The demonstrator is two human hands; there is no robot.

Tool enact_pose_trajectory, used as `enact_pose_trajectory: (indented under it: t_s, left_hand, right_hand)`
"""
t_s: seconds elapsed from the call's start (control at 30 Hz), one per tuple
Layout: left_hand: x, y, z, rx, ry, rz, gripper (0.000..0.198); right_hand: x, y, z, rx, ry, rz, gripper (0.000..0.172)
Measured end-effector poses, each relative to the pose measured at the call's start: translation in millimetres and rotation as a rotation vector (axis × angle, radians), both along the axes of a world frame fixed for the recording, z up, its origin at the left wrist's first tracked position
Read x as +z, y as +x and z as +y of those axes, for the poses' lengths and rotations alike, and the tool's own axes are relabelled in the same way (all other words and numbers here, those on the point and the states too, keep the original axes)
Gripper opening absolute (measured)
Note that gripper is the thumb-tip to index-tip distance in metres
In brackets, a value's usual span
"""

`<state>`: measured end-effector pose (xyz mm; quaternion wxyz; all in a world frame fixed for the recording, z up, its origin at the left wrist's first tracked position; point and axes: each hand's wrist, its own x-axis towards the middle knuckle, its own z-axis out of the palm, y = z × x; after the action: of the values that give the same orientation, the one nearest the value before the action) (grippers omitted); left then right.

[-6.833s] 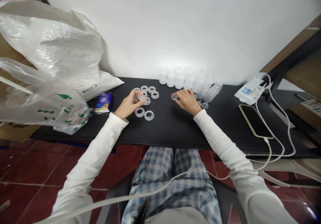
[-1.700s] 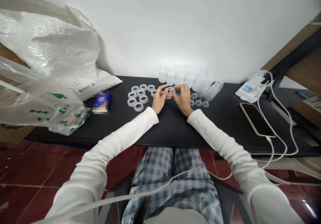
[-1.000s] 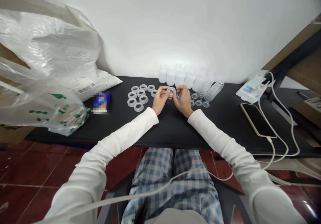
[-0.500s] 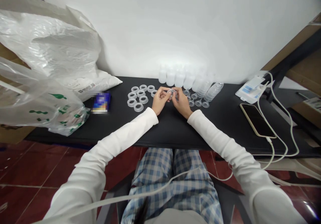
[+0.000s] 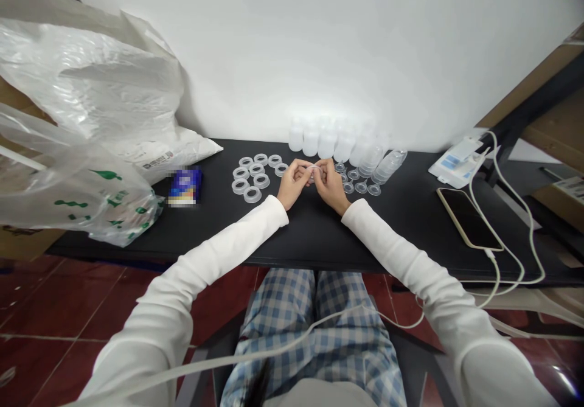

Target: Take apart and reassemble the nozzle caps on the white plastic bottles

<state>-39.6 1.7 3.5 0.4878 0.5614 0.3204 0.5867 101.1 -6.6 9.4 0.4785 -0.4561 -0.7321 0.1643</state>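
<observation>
Between my left hand [image 5: 293,183] and my right hand [image 5: 333,187] is a clear plastic collar ring [image 5: 313,168], held from both sides. The thumbs of both hands meet over its middle, and the fingers curl beneath and behind it. Thumbs and fingers cover most of the ring, so I cannot tell whether another part sits inside. To the left of my left hand several matching collar rings [image 5: 252,201] lie flat on the black table [image 5: 219,224]. Beside my right hand are several clear, nipple-like silicone pieces [image 5: 361,188], some partly hidden by the fingers.
Several frosted bottles [image 5: 326,144] stand along the wall, with stacked clear caps [image 5: 389,167] leaning at their right end. A blue box [image 5: 186,187] and large plastic bags [image 5: 104,90] are on the left. At right lie a phone [image 5: 469,219], a white cable [image 5: 520,267] and a white packet [image 5: 457,166].
My thumbs have moved inward over the ring, and the ring has tilted so that less of its opening shows. The things on the table have stayed in place.
</observation>
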Motion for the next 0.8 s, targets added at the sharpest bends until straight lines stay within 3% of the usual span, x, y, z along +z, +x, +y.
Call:
enact_pose_trajectory:
  t_s: [0.27,0.5,0.8]
  left_hand:
    - [-3.7,0.0,1.7,0.030,0.040,0.012,0.042]
    - [-6.9,2.8,2.3,0.080,-0.011,0.041,0.037]
    - [-2.7,-0.8,-0.6,0.023,-0.036,0.010,0.028]
  right_hand:
    - [-1.3,-2.3,0.1,0.125,0.017,0.139,0.037]
    - [-2.6,-4.6,-0.6,0.114,0.003,0.148,0.038]
    - [1.0,-6.1,-4.3,0.118,0.000,0.186,0.039]
